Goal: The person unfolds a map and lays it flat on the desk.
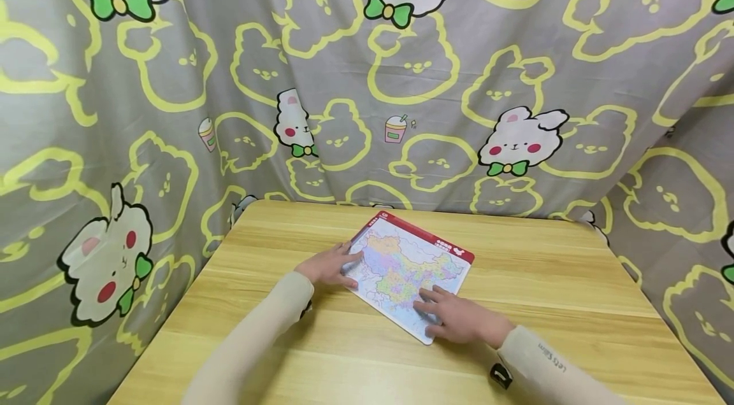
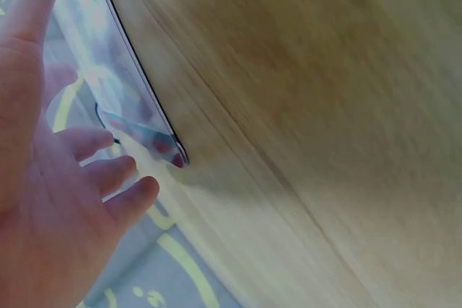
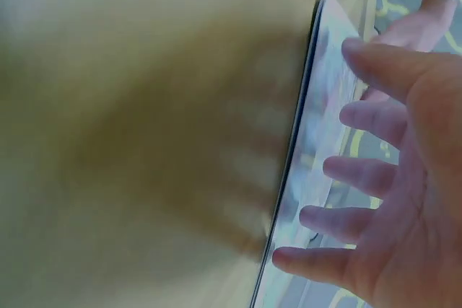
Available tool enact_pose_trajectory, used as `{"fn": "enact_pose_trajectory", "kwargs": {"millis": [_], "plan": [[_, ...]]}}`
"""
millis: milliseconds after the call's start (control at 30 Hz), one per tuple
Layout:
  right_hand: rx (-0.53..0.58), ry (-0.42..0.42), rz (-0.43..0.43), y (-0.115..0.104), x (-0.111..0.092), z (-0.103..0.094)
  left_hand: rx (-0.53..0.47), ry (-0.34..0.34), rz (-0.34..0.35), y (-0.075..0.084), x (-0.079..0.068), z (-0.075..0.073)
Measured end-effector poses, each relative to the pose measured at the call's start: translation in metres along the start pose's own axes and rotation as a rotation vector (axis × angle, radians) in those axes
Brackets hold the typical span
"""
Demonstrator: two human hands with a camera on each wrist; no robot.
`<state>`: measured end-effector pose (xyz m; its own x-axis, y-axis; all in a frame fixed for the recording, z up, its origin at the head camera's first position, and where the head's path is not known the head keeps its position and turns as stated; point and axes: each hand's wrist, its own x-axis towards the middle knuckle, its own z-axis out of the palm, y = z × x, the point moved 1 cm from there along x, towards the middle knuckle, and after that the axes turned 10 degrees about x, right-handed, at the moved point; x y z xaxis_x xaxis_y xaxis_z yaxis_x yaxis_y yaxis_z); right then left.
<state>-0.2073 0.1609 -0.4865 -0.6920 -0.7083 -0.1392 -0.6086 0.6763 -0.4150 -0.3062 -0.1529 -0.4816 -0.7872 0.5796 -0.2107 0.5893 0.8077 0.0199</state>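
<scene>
A thin map board (image 1: 395, 271) with a red header strip and rounded corners lies at a slant on the table; its printed map is in pastel colours. My left hand (image 1: 331, 267) is at its left edge, fingers spread over the print. At the lower right edge, my right hand (image 1: 459, 314) reaches over the surface with fingers apart. In the left wrist view, the relaxed fingers of the left hand (image 2: 72, 185) overlap the board's glossy face (image 2: 119, 55). The right wrist view shows the right hand (image 3: 404, 185) with straight, separated fingers beside the board's dark edge (image 3: 292, 149).
The wood-grain table (image 1: 355, 373) extends around the board. A grey curtain (image 1: 344, 67) with cartoon rabbits and yellow outlines hangs behind and along both sides. A small black device (image 1: 501, 376) sits under the right cuff.
</scene>
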Motion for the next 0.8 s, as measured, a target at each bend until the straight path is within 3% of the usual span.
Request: {"fn": "enact_pose_trajectory", "kwargs": {"millis": [367,800], "plan": [[-0.001,-0.015,0.024,-0.016,-0.002,0.007,-0.034,-0.052,-0.011,-0.004,0.004,0.004],[0.007,-0.025,0.043,-0.020,-0.001,0.008,-0.019,-0.054,-0.015,-0.004,0.006,0.004]]}}
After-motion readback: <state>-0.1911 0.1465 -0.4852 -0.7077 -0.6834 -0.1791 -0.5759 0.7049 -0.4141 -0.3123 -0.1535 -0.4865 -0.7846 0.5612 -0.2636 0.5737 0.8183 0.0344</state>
